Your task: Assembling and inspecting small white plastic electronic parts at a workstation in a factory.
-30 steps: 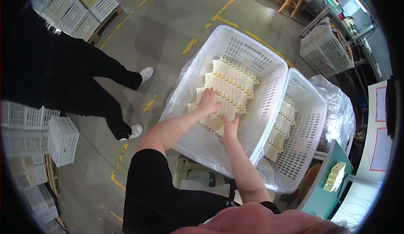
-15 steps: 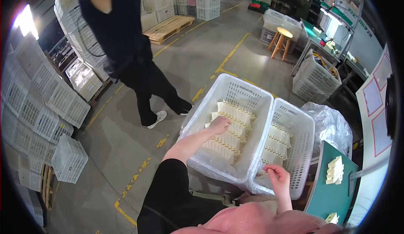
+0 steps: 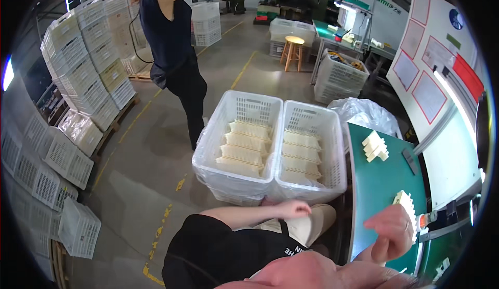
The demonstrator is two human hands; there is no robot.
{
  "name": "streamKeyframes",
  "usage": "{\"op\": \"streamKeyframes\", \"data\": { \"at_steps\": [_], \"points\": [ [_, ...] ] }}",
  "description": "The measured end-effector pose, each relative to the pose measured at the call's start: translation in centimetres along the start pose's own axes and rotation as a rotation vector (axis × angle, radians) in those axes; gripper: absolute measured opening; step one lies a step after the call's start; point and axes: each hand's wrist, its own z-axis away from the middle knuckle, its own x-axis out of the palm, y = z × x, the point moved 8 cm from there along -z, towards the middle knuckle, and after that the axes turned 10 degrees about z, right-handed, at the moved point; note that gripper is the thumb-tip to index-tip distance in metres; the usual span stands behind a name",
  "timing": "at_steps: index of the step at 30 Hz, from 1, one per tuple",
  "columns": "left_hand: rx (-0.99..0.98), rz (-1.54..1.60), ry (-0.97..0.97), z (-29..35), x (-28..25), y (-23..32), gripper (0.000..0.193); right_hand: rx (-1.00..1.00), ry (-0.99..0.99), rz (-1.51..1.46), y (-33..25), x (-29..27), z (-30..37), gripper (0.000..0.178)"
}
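Observation:
My left hand is drawn back over my lap, its fingers curled in and nothing visible in them. In front of it stand two white plastic crates, a left crate and a right crate, both lined with clear plastic. Rows of cream-coloured parts lie in the left crate, and similar cream parts in the right one. My right hand is over the green table, next to a stack of cream toothed parts, which it partly hides. Its fingers are slightly blurred and look apart.
Another cream stack and a dark flat bar lie on the green table. A clear plastic bag bulges behind it. Beyond the crates a person stands with an arm raised. Stacked crates line the left; a stool stands farther back.
My left hand has left the left crate and come back to my lap. My right hand has moved from the right crate to the table. The view has turned right; the other person has raised an arm.

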Motion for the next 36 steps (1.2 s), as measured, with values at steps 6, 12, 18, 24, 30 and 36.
{"op": "streamKeyframes", "data": {
  "at_steps": [6, 12, 18, 24, 30, 36],
  "points": [
    [0.161, -0.559, -0.362, 2.1, 11.4, -0.5, 0.022, -0.121, -0.042, 0.162, -4.7, -5.9, 3.2, 0.009],
    [0.163, -0.444, -0.35, 0.1, 11.4, -3.9, 0.021, -0.252, -0.078, 0.069, -5.1, -10.3, 5.8, 0.028],
    [0.169, -0.516, -0.321, -0.3, 11.3, -3.0, 0.016, -0.023, 0.045, 0.229, -2.9, -11.4, 6.5, 0.024],
    [0.171, -0.474, -0.187, -0.5, 10.1, -1.9, 0.011, -0.045, 0.007, 0.214, -2.0, -12.0, 6.6, 0.025],
    [0.135, -0.482, -0.179, -0.4, 10.4, -1.6, 0.012, 0.007, 0.04, 0.281, -1.5, -13.1, 7.0, 0.023],
    [0.082, -0.522, -0.214, -1.2, 10.5, -1.6, 0.012, 0.08, -0.022, 0.359, 0.0, -12.3, 6.6, 0.01]
  ]
}}
